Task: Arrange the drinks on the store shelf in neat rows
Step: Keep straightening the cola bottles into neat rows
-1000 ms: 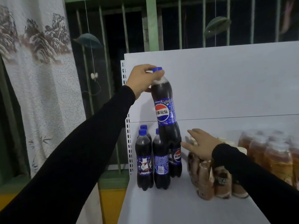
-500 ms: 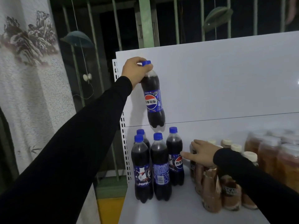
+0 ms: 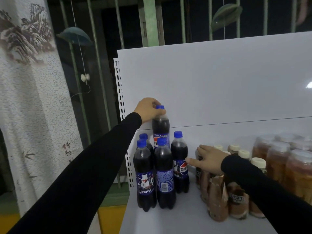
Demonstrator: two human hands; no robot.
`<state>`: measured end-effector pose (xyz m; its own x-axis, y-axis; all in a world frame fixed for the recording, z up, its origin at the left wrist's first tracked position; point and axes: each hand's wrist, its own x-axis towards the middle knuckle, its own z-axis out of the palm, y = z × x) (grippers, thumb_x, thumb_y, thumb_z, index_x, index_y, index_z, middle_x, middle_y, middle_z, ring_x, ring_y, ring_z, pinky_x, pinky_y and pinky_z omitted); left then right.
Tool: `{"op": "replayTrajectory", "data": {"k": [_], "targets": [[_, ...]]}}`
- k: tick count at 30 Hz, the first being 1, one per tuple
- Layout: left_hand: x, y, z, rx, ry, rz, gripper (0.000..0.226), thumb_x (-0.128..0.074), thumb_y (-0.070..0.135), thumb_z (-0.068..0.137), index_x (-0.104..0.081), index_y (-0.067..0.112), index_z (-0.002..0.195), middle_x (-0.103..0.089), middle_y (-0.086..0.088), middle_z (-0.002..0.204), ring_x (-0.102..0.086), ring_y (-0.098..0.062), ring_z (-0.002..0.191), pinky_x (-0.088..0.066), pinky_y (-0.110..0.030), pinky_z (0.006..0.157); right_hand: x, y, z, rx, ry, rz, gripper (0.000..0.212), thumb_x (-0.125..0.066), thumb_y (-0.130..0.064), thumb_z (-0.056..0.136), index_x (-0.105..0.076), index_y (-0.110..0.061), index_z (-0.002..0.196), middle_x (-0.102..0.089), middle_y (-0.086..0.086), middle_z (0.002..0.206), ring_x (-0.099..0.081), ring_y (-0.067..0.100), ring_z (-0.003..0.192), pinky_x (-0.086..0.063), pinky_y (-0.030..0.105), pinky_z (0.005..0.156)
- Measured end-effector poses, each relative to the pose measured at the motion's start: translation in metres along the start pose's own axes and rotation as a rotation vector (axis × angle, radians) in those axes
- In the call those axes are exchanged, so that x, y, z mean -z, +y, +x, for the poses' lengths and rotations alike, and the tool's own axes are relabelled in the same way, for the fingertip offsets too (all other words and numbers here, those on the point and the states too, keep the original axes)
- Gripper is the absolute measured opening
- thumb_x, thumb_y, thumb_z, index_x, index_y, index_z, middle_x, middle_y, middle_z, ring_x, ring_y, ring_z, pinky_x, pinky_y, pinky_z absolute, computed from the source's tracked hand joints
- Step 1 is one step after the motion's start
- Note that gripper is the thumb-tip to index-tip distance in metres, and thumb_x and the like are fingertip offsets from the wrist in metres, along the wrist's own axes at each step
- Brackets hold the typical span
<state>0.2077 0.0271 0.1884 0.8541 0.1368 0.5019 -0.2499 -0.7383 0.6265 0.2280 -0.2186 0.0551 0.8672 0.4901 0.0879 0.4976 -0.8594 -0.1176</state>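
My left hand (image 3: 148, 109) grips the neck of a Pepsi bottle (image 3: 160, 126) with a blue cap, held upright at the back of the white shelf (image 3: 177, 222), behind several other Pepsi bottles (image 3: 164, 176). Its lower part is hidden by them. My right hand (image 3: 206, 159) lies with fingers spread on the tops of brown coffee bottles (image 3: 217, 198), thumb reaching toward the rightmost Pepsi bottle (image 3: 179, 162).
Amber drink bottles (image 3: 287, 164) with clear caps crowd the shelf's right side. The white back panel (image 3: 219, 81) rises behind, with a slotted upright (image 3: 120, 92) at its left edge. A patterned curtain (image 3: 30, 98) hangs at the left before a barred window.
My left hand has lowered the Pepsi bottle from high in front of the back panel down behind the standing Pepsi bottles. My right hand stayed on the coffee bottles.
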Motion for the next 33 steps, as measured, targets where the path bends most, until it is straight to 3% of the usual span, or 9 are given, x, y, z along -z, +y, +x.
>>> {"op": "replayTrajectory", "data": {"k": [6,14,19,24,29,33], "targets": [[-0.011,-0.003,-0.015,-0.015,-0.208,0.433,0.038,-0.082,0.040,0.079,-0.067,0.014,0.102,-0.066,0.002,0.100,-0.062,-0.017,0.094,-0.052,-0.030,0.083,-0.001,0.000,0.000,-0.004,0.001,-0.001,0.097,-0.023,-0.085,0.082,-0.042,-0.010,0.141,-0.040,0.010,0.148,-0.038,0.023,0.135,-0.030,0.035,0.107],[-0.020,-0.017,-0.021,-0.005,-0.282,0.590,0.034,-0.080,0.038,0.081,-0.067,0.013,0.099,-0.066,0.001,0.101,-0.058,-0.017,0.087,-0.048,-0.028,0.074,-0.001,0.000,0.000,0.002,0.013,0.004,0.088,-0.024,-0.084,0.083,-0.049,-0.014,0.129,-0.044,0.008,0.143,-0.042,0.020,0.128,-0.032,0.032,0.100],[-0.027,-0.021,-0.020,-0.021,-0.309,0.641,0.020,-0.075,0.033,0.087,-0.066,0.015,0.093,-0.066,0.001,0.100,-0.057,-0.017,0.089,-0.045,-0.027,0.075,0.001,-0.001,-0.003,0.001,-0.002,0.001,0.091,-0.023,-0.085,0.082,-0.048,-0.015,0.134,-0.037,0.008,0.152,-0.038,0.021,0.135,-0.031,0.036,0.107],[-0.025,-0.014,-0.019,-0.019,-0.340,0.614,0.028,-0.073,0.036,0.087,-0.067,0.012,0.102,-0.067,-0.002,0.107,-0.059,-0.018,0.092,-0.045,-0.026,0.072,-0.002,0.000,-0.001,-0.036,0.049,0.037,0.079,-0.024,-0.085,0.081,-0.056,-0.017,0.106,-0.055,0.002,0.117,-0.050,0.014,0.100,-0.040,0.034,0.086],[-0.036,0.012,-0.021,-0.103,-0.312,0.541,0.031,-0.062,0.037,0.094,-0.067,0.015,0.115,-0.067,0.001,0.113,-0.061,-0.018,0.105,-0.045,-0.027,0.084,-0.001,-0.004,-0.007,-0.036,0.160,0.114,0.084,-0.029,-0.077,0.089,-0.045,-0.015,0.143,-0.050,0.006,0.144,-0.049,0.022,0.128,-0.038,0.036,0.104],[-0.059,0.020,-0.027,-0.132,-0.397,0.601,0.043,-0.065,0.046,0.091,-0.064,0.017,0.123,-0.063,0.002,0.113,-0.057,-0.017,0.101,-0.049,-0.031,0.089,0.005,-0.007,-0.014,-0.003,0.264,0.142,0.075,-0.032,-0.072,0.092,-0.044,-0.021,0.145,-0.050,0.002,0.146,-0.047,0.019,0.132,-0.037,0.033,0.105]]}}
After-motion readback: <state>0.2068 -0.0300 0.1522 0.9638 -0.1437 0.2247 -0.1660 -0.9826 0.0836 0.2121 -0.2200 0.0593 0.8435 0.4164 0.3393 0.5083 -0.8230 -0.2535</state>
